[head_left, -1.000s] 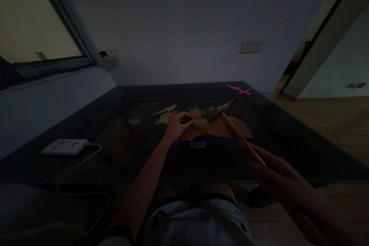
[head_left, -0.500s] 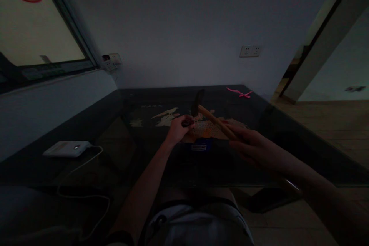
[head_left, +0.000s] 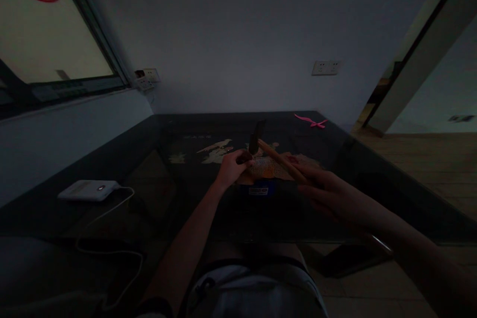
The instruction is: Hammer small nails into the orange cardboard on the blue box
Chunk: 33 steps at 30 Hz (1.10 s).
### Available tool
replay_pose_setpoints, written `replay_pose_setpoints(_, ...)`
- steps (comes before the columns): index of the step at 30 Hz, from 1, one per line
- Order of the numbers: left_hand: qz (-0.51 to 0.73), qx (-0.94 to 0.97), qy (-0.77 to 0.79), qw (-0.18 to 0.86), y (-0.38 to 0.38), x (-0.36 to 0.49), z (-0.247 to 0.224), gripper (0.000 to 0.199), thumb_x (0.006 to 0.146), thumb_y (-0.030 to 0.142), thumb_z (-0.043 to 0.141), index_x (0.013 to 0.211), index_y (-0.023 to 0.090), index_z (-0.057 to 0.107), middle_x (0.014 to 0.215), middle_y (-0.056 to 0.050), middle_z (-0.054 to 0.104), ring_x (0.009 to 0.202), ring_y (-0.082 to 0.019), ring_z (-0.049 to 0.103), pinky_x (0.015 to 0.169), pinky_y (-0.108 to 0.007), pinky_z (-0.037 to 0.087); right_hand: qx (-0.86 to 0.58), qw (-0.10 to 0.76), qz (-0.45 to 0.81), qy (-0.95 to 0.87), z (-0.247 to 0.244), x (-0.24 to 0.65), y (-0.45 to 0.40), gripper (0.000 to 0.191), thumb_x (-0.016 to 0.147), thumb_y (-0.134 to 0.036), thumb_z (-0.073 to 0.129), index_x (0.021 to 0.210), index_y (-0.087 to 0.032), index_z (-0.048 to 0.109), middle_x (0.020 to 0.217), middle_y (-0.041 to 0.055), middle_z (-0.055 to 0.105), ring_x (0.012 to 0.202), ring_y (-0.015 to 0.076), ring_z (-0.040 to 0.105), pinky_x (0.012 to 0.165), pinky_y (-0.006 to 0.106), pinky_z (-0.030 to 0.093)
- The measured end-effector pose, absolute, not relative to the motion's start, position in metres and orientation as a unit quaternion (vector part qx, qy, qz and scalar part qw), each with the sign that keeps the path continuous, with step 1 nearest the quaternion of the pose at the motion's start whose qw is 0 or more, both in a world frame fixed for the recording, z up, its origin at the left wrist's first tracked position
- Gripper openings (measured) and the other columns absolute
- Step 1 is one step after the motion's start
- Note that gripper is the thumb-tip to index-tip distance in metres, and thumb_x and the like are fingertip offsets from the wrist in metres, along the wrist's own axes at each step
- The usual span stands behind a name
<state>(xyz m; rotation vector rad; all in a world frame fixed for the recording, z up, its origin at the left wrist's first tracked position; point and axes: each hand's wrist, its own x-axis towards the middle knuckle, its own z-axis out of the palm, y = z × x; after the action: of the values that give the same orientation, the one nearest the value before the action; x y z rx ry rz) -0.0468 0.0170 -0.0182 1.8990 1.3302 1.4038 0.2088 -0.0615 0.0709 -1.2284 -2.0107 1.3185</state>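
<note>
My right hand is wrapped round the wooden handle of a hammer. The hammer's dark head is raised at the far end of the handle, just beside the fingertips of my left hand. Those fingers are curled in a pinch at the left edge of a speckled tan piece. A dark reddish-brown shape shows between thumb and forefinger, too dim to identify. Just in front of the speckled piece, a blue patch with a pale label is visible on the dark table.
The dark glossy table carries a printed bird-and-flower picture. A white power bank with a white cable lies at left. A pink ribbon-like strip lies at the far right, below a wall socket.
The hammer head sits very slightly lower, close to my left fingers. My left hand keeps its pinch, and the whole view has shifted a little.
</note>
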Motion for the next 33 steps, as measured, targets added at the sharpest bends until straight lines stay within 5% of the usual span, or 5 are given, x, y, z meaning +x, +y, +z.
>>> replay_pose_setpoints(11, 0.511, 0.665, 0.491, 0.235, 0.018, -0.046, -0.020, 0.013, 0.070, 0.020, 0.065, 0.082, 0.014, 0.063, 0.080, -0.004, 0.068, 0.073, -0.015, 0.064, 0.070, -0.027, 0.052, -0.434, 0.258, 0.459, -0.731, 0.077, 0.214, -0.064, 0.056, 0.078, -0.034, 0.058, 0.132, -0.022, 0.048, 0.064, -0.0012, 0.058, 0.042, 0.0083, 0.046, 0.033, 0.016, 0.035)
replay_pose_setpoints(22, 0.496, 0.691, 0.492, 0.188, 0.016, -0.047, -0.016, 0.012, 0.073, 0.021, 0.062, 0.084, 0.015, 0.062, 0.078, -0.003, 0.067, 0.072, -0.015, 0.064, 0.069, -0.026, 0.051, -0.455, 0.234, 0.524, -0.681, 0.068, 0.212, -0.065, 0.062, 0.082, -0.035, 0.054, 0.139, -0.022, 0.034, 0.054, -0.0085, 0.038, 0.038, 0.0050, 0.033, 0.032, 0.014, 0.027)
replay_pose_setpoints(33, 0.494, 0.688, 0.491, 0.204, 0.015, -0.047, -0.016, 0.014, 0.072, 0.019, 0.061, 0.086, 0.016, 0.061, 0.079, -0.002, 0.067, 0.074, -0.014, 0.064, 0.070, -0.027, 0.052, -0.433, 0.245, 0.484, -0.720, 0.071, 0.212, -0.062, 0.055, 0.081, -0.034, 0.056, 0.134, -0.024, 0.045, 0.065, -0.0007, 0.056, 0.045, 0.0097, 0.047, 0.035, 0.017, 0.036)
